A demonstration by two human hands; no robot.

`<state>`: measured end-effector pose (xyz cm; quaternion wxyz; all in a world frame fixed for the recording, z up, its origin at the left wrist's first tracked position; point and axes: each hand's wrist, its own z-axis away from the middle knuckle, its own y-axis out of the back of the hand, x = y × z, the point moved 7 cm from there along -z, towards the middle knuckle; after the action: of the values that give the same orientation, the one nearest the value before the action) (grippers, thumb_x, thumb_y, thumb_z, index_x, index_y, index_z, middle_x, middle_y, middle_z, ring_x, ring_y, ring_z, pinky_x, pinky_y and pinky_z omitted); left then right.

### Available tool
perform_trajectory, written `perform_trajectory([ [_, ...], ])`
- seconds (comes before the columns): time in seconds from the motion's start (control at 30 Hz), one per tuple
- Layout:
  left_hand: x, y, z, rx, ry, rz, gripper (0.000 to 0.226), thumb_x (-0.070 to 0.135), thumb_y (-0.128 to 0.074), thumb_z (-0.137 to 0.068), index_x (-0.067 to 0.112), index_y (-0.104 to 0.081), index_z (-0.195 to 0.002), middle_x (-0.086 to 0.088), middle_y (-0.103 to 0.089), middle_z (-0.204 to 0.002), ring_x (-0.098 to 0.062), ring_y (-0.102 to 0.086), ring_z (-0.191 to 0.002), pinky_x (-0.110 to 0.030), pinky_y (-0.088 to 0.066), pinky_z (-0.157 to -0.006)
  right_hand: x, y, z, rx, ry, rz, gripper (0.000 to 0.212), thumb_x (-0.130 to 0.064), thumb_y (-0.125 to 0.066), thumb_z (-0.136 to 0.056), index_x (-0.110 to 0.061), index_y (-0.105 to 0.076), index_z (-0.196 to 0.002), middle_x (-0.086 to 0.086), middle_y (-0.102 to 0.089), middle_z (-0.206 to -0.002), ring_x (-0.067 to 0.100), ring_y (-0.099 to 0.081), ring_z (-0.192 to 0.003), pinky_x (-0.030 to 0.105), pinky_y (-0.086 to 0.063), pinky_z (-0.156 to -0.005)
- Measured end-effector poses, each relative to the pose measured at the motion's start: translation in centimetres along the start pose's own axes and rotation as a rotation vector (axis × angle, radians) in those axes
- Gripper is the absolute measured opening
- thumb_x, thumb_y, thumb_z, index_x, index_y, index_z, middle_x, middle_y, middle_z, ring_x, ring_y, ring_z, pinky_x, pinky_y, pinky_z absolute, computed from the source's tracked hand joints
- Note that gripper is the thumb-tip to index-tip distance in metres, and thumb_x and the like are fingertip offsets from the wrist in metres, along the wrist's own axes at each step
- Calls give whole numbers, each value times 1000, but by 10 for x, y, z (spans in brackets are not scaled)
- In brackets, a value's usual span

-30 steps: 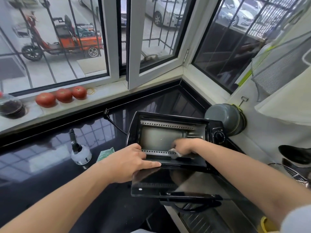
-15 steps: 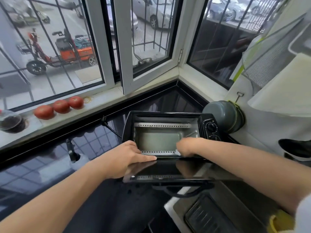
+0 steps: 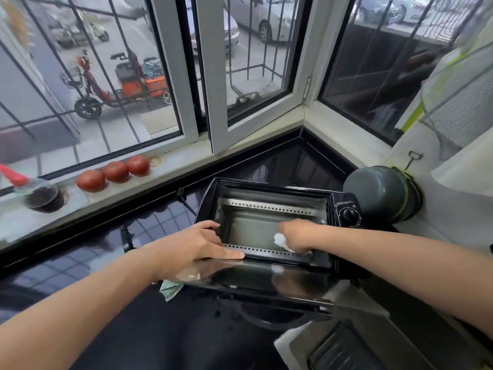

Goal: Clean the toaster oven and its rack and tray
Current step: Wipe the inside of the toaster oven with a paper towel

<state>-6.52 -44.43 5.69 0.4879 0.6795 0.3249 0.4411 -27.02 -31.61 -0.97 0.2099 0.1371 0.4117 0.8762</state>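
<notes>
A small black toaster oven [image 3: 344,206] stands on the dark counter with its glass door [image 3: 266,281] folded down flat toward me. No rack or tray is visible in the bare metal cavity. My left hand [image 3: 197,244] rests on the oven's left front edge, thumb stretched along the lower lip, steadying it. My right hand [image 3: 298,235] is inside the cavity at the lower right and grips a crumpled white wipe [image 3: 280,240] against the floor near the perforated bottom strip.
Three tomatoes [image 3: 114,172] and a stack of dark dishes [image 3: 44,198] sit on the windowsill. A grey pot [image 3: 378,193] lies on its side right of the oven. A green cloth [image 3: 169,288] peeks from under the door. A metal sink [image 3: 346,348] is at lower right.
My right hand has slid the wipe leftward along the cavity floor. My left hand stays on the oven's left edge. The camera view has shifted.
</notes>
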Motion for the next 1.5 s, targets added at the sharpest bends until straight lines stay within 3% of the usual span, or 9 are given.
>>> perform_trajectory([
  [0.2, -3, 4, -8, 107, -18, 98, 62, 13, -70, -98, 45, -51, -147, 7, -57, -75, -9, -55, -72, -33, -35, -117, -20, -3, -21, 27, 36, -59, 38, -13, -53, -94, -10, -44, -130, 13, -61, -107, 31, -57, -84, 32, -48, -67],
  [0.33, -6, 0, -6, 94, 22, 135, 49, 28, -66, -103, 49, -52, -145, 11, -55, -76, -4, -54, -74, -38, -35, -118, -26, -12, -23, -195, -66, -143, 26, -8, -50, -97, -2, -60, -121, 14, -63, -127, 30, -61, -114, 32, -48, -85],
  [0.47, -10, -5, -5, 68, -4, 62, 73, 22, -75, -97, 56, -39, -150, 14, -53, -77, -6, -53, -75, -36, -34, -117, -36, -14, -43, -162, -120, -368, 10, -17, -61, -89, -12, -66, -96, 12, -69, -103, 36, -70, -99, 37, -55, -80],
  [0.6, -12, -10, -5, 117, 37, 71, 59, 30, -73, -99, 56, -48, -145, 12, -50, -74, -7, -48, -69, -29, -30, -116, -77, -17, -45, -308, -58, -631, 23, -24, -56, -93, -16, -72, -108, 11, -70, -108, 33, -71, -86, 52, -59, -71],
  [0.77, -9, -8, -4, 81, 49, 136, 46, 25, -68, -101, 44, -59, -142, 16, -45, -78, -2, -44, -74, -31, -27, -117, -101, -9, -59, -283, 268, -303, 35, -27, -46, -101, -37, -54, -133, -15, -59, -123, 12, -59, -106, 30, -47, -88],
  [1.0, -12, -13, -5, 120, 119, 106, 47, 30, -75, -96, 46, -62, -138, 17, -54, -77, -2, -54, -78, -30, -32, -112, -106, 9, -85, 174, 560, 236, 48, -33, -40, -102, -19, -38, -148, 8, -33, -154, 28, -20, -147, 43, -18, -122],
  [1.13, -1, 3, -7, 196, 120, 211, 37, 49, -45, -108, 35, -72, -129, 6, -61, -73, -14, -57, -71, -27, -31, -111, -88, 7, -87, 220, 357, 189, 69, -14, -40, -99, -16, -7, -159, 7, 10, -166, 24, 4, -153, 37, -5, -122],
  [1.33, -6, -2, -6, 155, 112, 140, 37, 28, -65, -101, 43, -65, -136, 11, -54, -74, -3, -45, -72, -27, -33, -108, -70, -5, -91, 41, 210, 135, 71, -20, -34, -99, -22, 4, -159, 0, 21, -164, 21, 14, -152, 45, -3, -124],
  [1.5, -9, -1, -10, 107, 78, 127, 39, 26, -70, -101, 42, -65, -137, 13, -51, -70, -3, -45, -71, -22, -33, -98, -26, -21, -73, -92, -74, 67, 64, -23, -47, -89, -21, -29, -150, 5, -35, -150, 26, -39, -136, 35, -36, -110],
])
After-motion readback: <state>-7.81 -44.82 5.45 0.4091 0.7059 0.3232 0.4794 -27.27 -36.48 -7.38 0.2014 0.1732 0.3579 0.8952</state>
